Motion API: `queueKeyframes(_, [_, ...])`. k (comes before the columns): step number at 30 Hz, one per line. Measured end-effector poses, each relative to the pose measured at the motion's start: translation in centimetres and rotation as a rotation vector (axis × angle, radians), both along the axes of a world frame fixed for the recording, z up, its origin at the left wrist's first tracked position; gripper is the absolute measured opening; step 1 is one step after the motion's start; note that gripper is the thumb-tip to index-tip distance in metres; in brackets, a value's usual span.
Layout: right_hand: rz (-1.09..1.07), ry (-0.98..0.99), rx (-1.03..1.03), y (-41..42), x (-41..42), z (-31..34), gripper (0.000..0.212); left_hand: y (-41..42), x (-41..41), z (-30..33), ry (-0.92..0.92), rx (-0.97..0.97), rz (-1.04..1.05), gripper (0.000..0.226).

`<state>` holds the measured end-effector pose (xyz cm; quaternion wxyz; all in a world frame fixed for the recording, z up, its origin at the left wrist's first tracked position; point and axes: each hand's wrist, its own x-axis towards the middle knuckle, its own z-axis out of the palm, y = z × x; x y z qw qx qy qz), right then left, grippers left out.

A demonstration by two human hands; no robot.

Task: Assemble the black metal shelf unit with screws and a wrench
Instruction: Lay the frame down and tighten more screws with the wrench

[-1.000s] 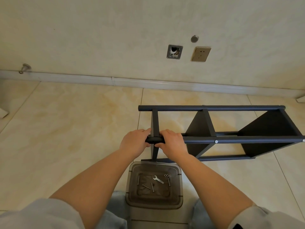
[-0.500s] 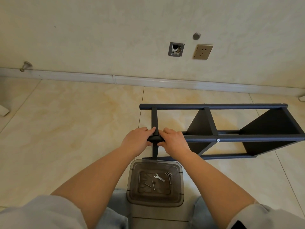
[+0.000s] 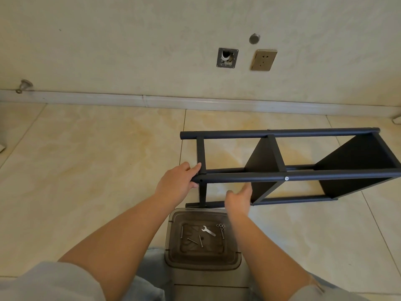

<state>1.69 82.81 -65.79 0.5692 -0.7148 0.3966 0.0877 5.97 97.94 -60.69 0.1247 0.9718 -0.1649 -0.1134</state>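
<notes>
The shelf unit (image 3: 288, 168) lies on its side on the tiled floor (image 3: 86, 170), directly ahead of the person and beyond the plastic bin (image 3: 202, 260). Its long axis runs left to right, parallel to the wall (image 3: 130, 40). The near upper rail (image 3: 325, 176) is the reference for what follows.

The left hand (image 3: 176, 183) grasps the left end of this rail, fingers wrapped over it beside an open screw hole. The right hand (image 3: 238, 198) sits just below the rail, fingers loose and extended, grasping nothing; contact with the frame cannot be confirmed. One screw head (image 3: 286, 178) is fitted further right along the rail.

The wrench (image 3: 208, 230) and loose screws (image 3: 195, 240) lie in the bin, nearer than the rail and just below the right hand. The free right hand is judged better placed to fetch a fastener for the open hole while the left steadies the frame.

A power socket (image 3: 263, 60) and an open wall box (image 3: 227, 57) sit on the wall beyond the rail.
</notes>
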Motion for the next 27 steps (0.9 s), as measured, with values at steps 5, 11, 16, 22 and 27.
queueKeyframes(5, [0.548,0.091,0.187,3.6,-0.4,1.9,0.081,-0.6,0.3,-0.3,-0.018,0.024,-0.013,0.06])
queueKeyframes(11, [0.466,0.056,0.189,3.2,-0.3,1.5,0.081,-0.7,0.3,-0.4,-0.004,-0.045,0.029,0.061])
queueKeyframes(16, [0.279,0.005,0.11,2.6,0.5,1.6,0.063,-0.6,0.2,-0.4,0.021,-0.035,0.026,0.062])
queueKeyframes(22, [0.447,0.006,0.177,3.8,0.3,2.1,0.07,-0.7,0.2,-0.2,0.011,-0.033,0.034,0.061])
queueKeyframes(27, [0.524,0.097,0.202,3.6,0.8,1.5,0.076,-0.8,0.4,-0.2,0.006,-0.025,0.039,0.061])
